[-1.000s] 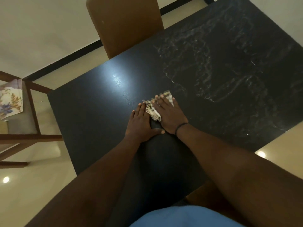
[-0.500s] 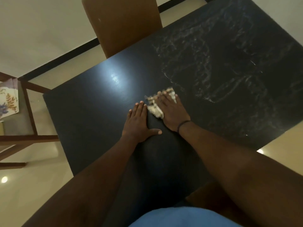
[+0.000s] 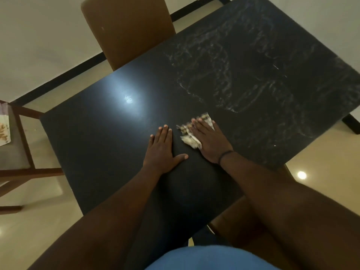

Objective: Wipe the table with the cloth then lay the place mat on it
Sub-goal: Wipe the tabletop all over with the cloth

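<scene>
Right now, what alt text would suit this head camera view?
A person's right hand presses a cloth flat on a dark table, left hand flat beside it. Pale smears cover the table's far right part; a brown chair stands behind.

No legible text at the dining table

No words, labels, brands or numbers can be read on any surface in the head view.
</scene>
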